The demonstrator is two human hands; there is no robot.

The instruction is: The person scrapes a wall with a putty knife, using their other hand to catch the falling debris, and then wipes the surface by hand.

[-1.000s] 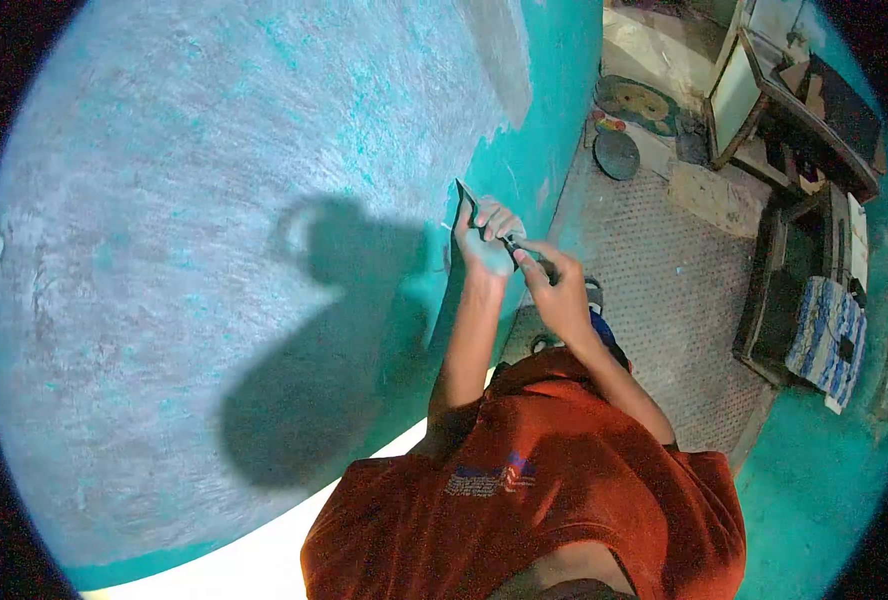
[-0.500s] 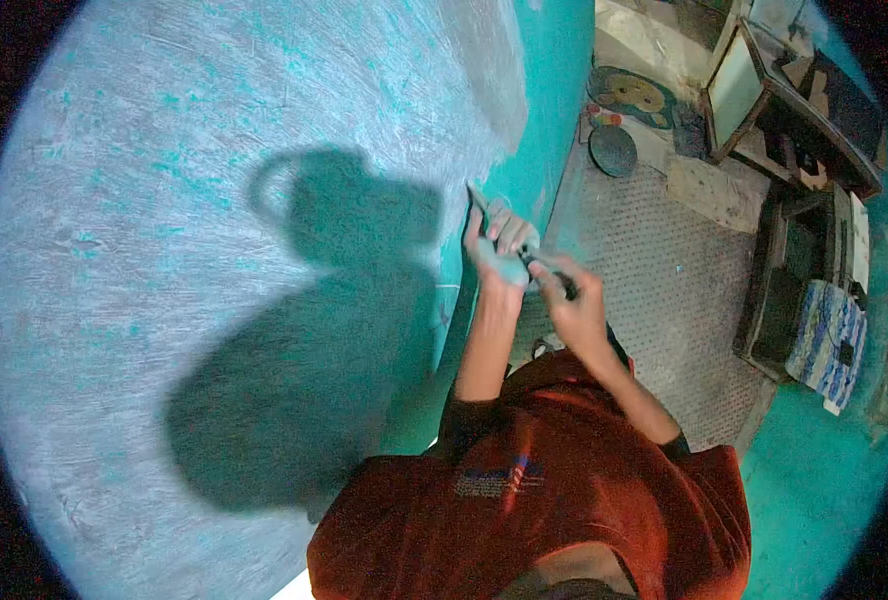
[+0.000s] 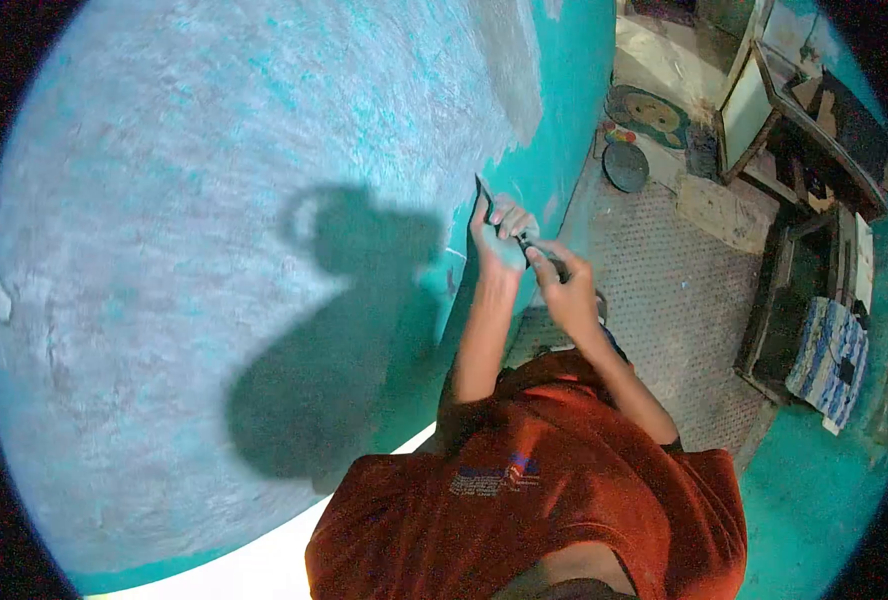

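Observation:
Both of my hands are raised in front of a teal wall covered largely with grey-white putty. My left hand grips a flat dark blade, a putty knife, whose tip points up near the edge of the grey patch. My right hand is closed on a second dark tool, its end touching the left hand's blade. My orange shirt fills the bottom of the view.
My shadow falls on the wall. To the right lies a patterned floor with a round dark pan, a round mat, wooden furniture and a blue-white striped cloth.
The view has swung slightly; my hands stay together at the wall, the blade shifting a little up and right against the putty edge. The right hand's tool keeps working against the left blade.

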